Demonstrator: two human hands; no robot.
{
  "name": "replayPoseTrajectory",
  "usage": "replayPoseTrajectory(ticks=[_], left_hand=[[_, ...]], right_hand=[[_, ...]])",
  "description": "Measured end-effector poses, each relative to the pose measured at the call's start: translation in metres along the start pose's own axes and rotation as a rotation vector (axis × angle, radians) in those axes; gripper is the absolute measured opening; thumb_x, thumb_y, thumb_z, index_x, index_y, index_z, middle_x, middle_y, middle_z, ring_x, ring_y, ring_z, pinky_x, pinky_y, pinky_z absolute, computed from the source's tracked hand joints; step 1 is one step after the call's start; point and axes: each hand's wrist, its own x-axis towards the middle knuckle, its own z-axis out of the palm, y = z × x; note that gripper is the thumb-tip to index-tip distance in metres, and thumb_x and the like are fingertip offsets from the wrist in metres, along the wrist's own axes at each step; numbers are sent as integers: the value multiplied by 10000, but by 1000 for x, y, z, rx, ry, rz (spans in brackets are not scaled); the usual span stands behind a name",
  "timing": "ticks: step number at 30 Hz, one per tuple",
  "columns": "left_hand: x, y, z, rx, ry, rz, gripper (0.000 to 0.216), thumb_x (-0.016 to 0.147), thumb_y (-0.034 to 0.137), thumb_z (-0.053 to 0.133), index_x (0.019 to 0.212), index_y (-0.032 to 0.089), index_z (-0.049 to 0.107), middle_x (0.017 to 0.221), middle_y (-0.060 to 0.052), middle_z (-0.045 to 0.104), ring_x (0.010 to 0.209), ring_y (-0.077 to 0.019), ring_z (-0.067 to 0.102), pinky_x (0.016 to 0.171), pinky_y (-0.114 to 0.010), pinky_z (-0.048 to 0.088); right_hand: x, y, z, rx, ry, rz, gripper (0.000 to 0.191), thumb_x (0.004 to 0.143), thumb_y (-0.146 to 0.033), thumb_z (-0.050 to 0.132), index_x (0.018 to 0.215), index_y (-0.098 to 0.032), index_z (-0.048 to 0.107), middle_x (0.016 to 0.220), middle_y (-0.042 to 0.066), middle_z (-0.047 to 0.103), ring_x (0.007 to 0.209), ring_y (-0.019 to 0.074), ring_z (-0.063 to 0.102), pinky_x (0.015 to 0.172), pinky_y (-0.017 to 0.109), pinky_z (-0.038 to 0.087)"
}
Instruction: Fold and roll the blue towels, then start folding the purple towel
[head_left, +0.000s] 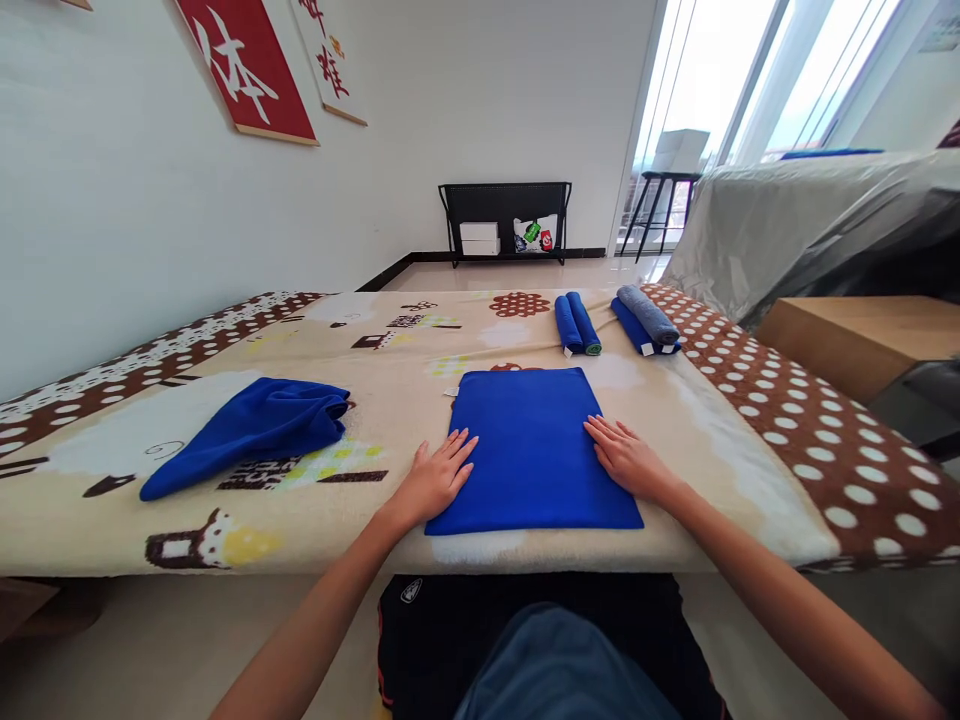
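Observation:
A blue cloth (529, 440) lies flat and folded into a rectangle near the front edge of the blanket-covered table (390, 380). My left hand (437, 477) rests flat on the cloth's left edge, fingers stretched out. My right hand (626, 458) lies flat on its right edge, fingers spread. Neither hand grips anything. A second blue cloth (251, 428) lies crumpled to the left.
Two rolled blue cloths (577, 324) lie side by side at the far middle of the table. Right of them sit a rolled grey cloth (648, 315) and another blue roll. A wooden box (855, 335) stands to the right, a black rack (504, 222) by the far wall.

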Motion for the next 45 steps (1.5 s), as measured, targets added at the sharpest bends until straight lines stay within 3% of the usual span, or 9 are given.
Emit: replayPoseTrajectory(ticks=[4, 8, 12, 18, 22, 26, 35, 40, 45], left_hand=[[1, 48, -11, 28, 50, 75, 575, 953, 173, 357, 1527, 206, 363, 1607, -83, 320, 1489, -213, 304, 1198, -515, 248], [15, 99, 3, 13, 96, 62, 578, 931, 131, 362, 1509, 121, 392, 1605, -127, 312, 1488, -225, 308, 1175, -439, 322], [14, 114, 22, -3, 169, -19, 514, 1002, 222, 334, 1492, 89, 413, 1569, -139, 384, 1466, -222, 352, 1188, -428, 314], [-21, 87, 22, 38, 275, -18, 529, 1024, 445, 364, 1497, 217, 429, 1561, -77, 413, 1454, -242, 374, 1179, -475, 321], [-48, 61, 23, 64, 304, -52, 554, 1014, 453, 398, 1531, 256, 372, 1589, -62, 365, 1467, -260, 350, 1178, -491, 313], [-71, 39, 28, 65, 346, -60, 546, 1023, 371, 405, 1556, 291, 314, 1595, -58, 349, 1478, -259, 329, 1190, -506, 282], [-103, -19, 23, -22, 337, 229, 432, 1016, 253, 465, 1446, 294, 493, 1459, -33, 549, 1399, -212, 461, 1117, -423, 392], [-117, -14, 15, 17, 476, 273, 365, 947, 164, 556, 1287, 270, 635, 1355, -45, 644, 1338, -251, 527, 1022, -411, 461], [-119, 2, 13, 15, 511, 247, 467, 901, 116, 559, 1340, 271, 591, 1312, -58, 664, 1274, -243, 570, 1040, -416, 458]], right_hand=[[4, -52, -9, -25, 28, -13, 526, 967, -169, 332, 1471, -99, 464, 1521, 143, 438, 1434, 246, 396, 1195, 457, 318], [18, -118, 5, 68, 58, -7, 539, 955, -141, 328, 1475, -80, 454, 1510, 147, 451, 1419, 221, 420, 1175, 404, 354], [16, -143, 22, 100, 154, 82, 523, 971, -149, 322, 1472, -79, 455, 1514, 131, 449, 1430, 220, 403, 1190, 412, 325], [-24, -110, 19, 67, 293, 118, 463, 1044, -310, 333, 1442, -146, 505, 1483, 86, 499, 1402, 223, 444, 1186, 431, 322], [-54, -80, 18, 33, 320, 162, 471, 1046, -354, 353, 1452, -163, 498, 1484, 77, 495, 1410, 243, 433, 1183, 463, 337], [-75, -58, 23, 72, 332, 96, 476, 1049, -292, 324, 1498, -184, 439, 1504, 72, 469, 1415, 229, 425, 1165, 455, 390], [-115, -30, 15, 105, 355, -10, 397, 1024, -257, 442, 1405, -263, 553, 1415, 41, 573, 1342, 224, 518, 1125, 449, 439], [-132, -23, 7, 173, 402, -18, 345, 995, -241, 512, 1321, -274, 622, 1370, 43, 615, 1319, 240, 542, 1065, 454, 483], [-135, -30, 2, 200, 449, -49, 402, 939, -221, 588, 1335, -290, 608, 1314, 58, 651, 1223, 256, 606, 983, 448, 521]])
